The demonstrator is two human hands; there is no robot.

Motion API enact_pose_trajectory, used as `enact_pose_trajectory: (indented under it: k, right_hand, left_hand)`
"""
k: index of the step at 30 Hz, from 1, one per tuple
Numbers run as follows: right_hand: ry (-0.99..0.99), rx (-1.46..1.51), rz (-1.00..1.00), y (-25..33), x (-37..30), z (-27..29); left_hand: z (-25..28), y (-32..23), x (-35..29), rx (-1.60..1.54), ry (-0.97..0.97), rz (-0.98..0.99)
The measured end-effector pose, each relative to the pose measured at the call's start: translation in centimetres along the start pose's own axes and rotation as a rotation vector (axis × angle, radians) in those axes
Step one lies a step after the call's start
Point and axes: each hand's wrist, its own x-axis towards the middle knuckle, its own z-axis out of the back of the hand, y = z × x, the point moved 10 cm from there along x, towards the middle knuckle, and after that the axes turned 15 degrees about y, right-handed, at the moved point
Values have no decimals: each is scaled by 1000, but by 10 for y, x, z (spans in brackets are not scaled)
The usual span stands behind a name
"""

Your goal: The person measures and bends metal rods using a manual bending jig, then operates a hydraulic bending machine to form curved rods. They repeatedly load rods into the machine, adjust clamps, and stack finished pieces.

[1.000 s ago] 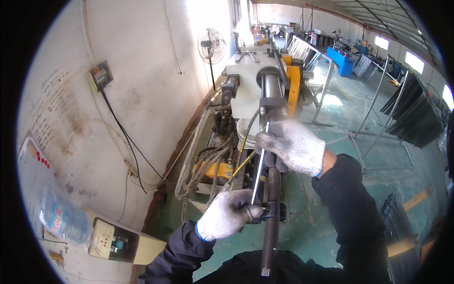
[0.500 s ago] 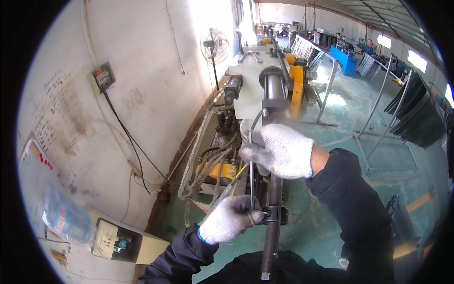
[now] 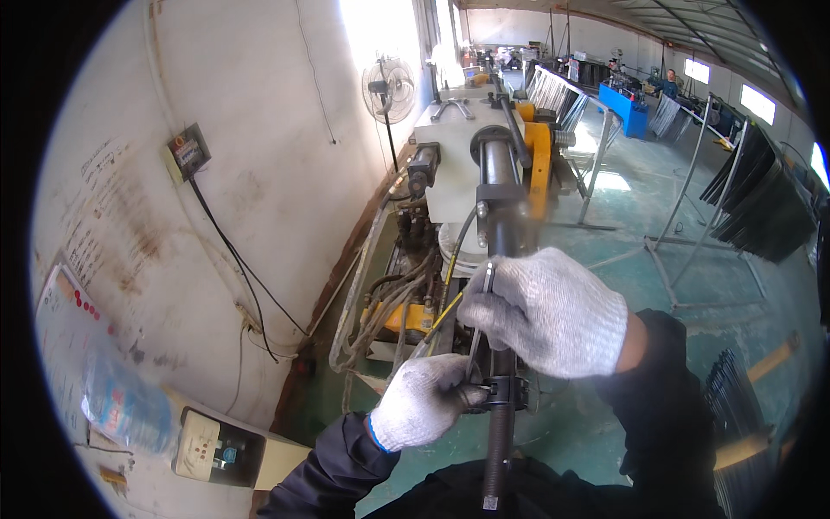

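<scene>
A thin metal rod point(image 3: 490, 275) leans a little to the right, and my gloved right hand point(image 3: 553, 316) is closed around its upper part. Its lower end runs down to my gloved left hand point(image 3: 421, 402), whose thumb and fingers close on it beside a black clamp point(image 3: 510, 393). That clamp sits around a long dark bar point(image 3: 499, 445) reaching toward me from the machine. My left fingertips touch the clamp's left side. The rod's middle is partly covered by my right fingers, and its bottom tip is hidden.
Beyond my hands stands the pale machine body point(image 3: 450, 182) with a yellow arm point(image 3: 539, 169). Hoses point(image 3: 398, 316) tangle below on the left. A water dispenser point(image 3: 285, 463) is by the wall. Metal racks point(image 3: 679, 233) with dark rods stand right, and a person point(image 3: 670, 85) is far back.
My right hand has come nearer to me and to the right, tilting the rod's top rightward. My left hand stays at the clamp, with only a slight shift.
</scene>
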Motion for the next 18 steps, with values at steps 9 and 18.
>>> enact_pose_trajectory:
  k: [9,18]
  right_hand:
    - [-57,137,-66,-11,0,-3]
    - [-139,82,-136,-6,-10,1]
  left_hand:
    - [-4,9,-3,-32,16,111]
    - [-2,-17,-3,3,-53,-35]
